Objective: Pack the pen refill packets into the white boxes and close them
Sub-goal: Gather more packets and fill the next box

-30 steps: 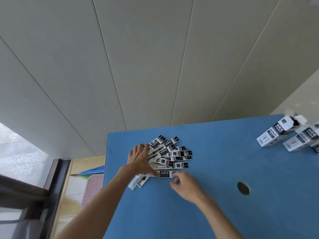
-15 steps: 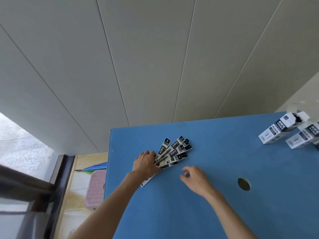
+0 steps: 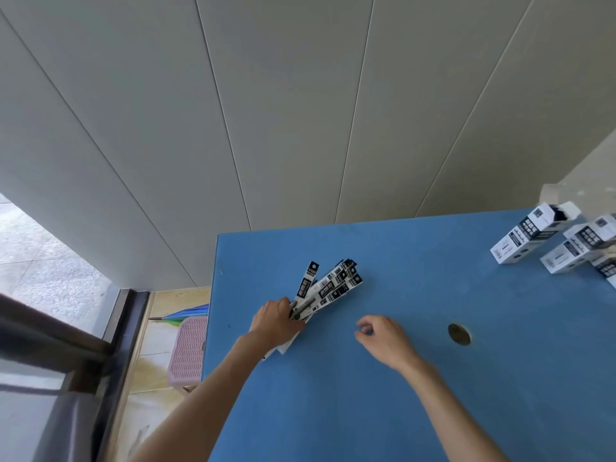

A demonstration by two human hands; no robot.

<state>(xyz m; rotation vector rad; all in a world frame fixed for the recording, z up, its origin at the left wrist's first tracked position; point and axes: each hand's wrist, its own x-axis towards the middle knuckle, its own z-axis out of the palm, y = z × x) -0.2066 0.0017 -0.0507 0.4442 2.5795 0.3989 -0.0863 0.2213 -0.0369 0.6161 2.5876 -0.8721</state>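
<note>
The left hand [image 3: 278, 323] grips a gathered bundle of pen refill packets [image 3: 328, 291] near the left edge of the blue counter [image 3: 400, 395], fingers curled over the near ends of the bundle. A second ago the packets lay spread in a broad fan under that hand; half a second ago they were drawn closer; now they are bunched tighter still, with only their far ends splaying slightly. The right hand [image 3: 383, 338], which a second ago pinched the nearest packet against the counter, has let go and now hovers just above the counter to the right of the bundle, fingers loosely curled and holding nothing, apart from the packets.

The bundle's long axis runs diagonally, from the left hand at the near-left up and away to the far-right. The black printed ends point away from the person; the plain white ends stick out behind the hand toward the counter's left edge.

Well apart, at the far-right corner of the counter, lie the white boxes [image 3: 530, 240], one with its end flap open. A round hole [image 3: 459, 334] sits in the counter right of the right hand. Beside the counter on the floor stands a pink stool [image 3: 188, 351].
</note>
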